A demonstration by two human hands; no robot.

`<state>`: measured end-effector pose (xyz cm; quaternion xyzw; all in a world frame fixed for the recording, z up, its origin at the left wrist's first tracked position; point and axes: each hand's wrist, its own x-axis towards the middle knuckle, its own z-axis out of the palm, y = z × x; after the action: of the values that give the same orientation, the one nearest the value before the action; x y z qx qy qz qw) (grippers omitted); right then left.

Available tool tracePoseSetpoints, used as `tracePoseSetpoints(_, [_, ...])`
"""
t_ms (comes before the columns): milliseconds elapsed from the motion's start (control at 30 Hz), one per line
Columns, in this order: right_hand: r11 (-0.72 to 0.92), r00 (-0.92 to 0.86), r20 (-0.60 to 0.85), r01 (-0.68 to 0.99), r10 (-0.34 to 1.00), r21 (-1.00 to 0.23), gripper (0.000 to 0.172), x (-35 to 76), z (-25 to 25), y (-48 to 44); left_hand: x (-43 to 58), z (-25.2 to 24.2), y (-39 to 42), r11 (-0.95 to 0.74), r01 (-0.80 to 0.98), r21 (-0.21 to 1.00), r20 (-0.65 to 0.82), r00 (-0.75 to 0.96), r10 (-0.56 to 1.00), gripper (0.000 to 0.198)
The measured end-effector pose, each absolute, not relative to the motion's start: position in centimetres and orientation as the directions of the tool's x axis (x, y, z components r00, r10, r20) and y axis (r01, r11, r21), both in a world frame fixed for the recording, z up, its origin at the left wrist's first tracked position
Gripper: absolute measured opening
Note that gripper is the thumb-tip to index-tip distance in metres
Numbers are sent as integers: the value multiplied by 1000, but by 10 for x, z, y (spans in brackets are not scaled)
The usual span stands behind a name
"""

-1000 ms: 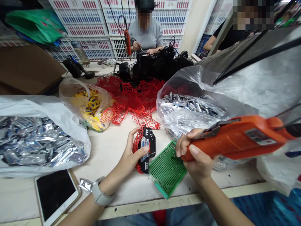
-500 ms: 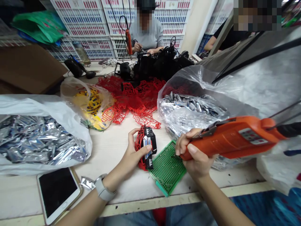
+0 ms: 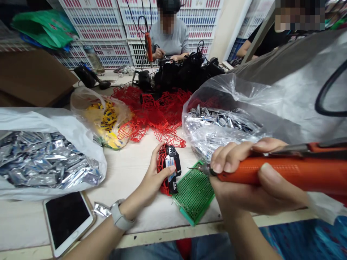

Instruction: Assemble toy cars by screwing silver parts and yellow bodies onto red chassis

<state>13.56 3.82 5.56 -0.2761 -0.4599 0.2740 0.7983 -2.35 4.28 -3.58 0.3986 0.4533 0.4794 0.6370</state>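
Note:
My left hand (image 3: pixel 157 172) holds a red and black toy car body (image 3: pixel 175 162) on its side on the table, with the thumb pressed on a silver and blue piece. My right hand (image 3: pixel 244 173) is wrapped round an orange electric screwdriver (image 3: pixel 287 171). The thin bit of the screwdriver points left, towards the car body, and is apart from it. Under the bit lies a green perforated tray (image 3: pixel 193 196), between my two hands. Whether a screw sits on the bit is too small to tell.
Bags of silver pieces stand at left (image 3: pixel 48 159) and right (image 3: pixel 225 122). A bag of yellow parts (image 3: pixel 108 119), red frames (image 3: pixel 157 112) and black parts (image 3: pixel 184 72) lie behind. A phone (image 3: pixel 67 216) is front left. A person (image 3: pixel 170 39) sits opposite.
The orange screwdriver has swung level, its bit now pointing left above the green tray instead of down at it. My left hand and the car body have hardly moved.

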Motion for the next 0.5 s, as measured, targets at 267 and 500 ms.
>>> tracePoseSetpoints(267, [741,475,600,-188,643,-645,2,100,53,55,-22,-39,44,227,-274,934,-196,137,971,82])
tracePoseSetpoints(500, [706,466,546,-308,696,-638,13,100,52,58,-20,-35,44,219,-262,940,-186,142,972,86])
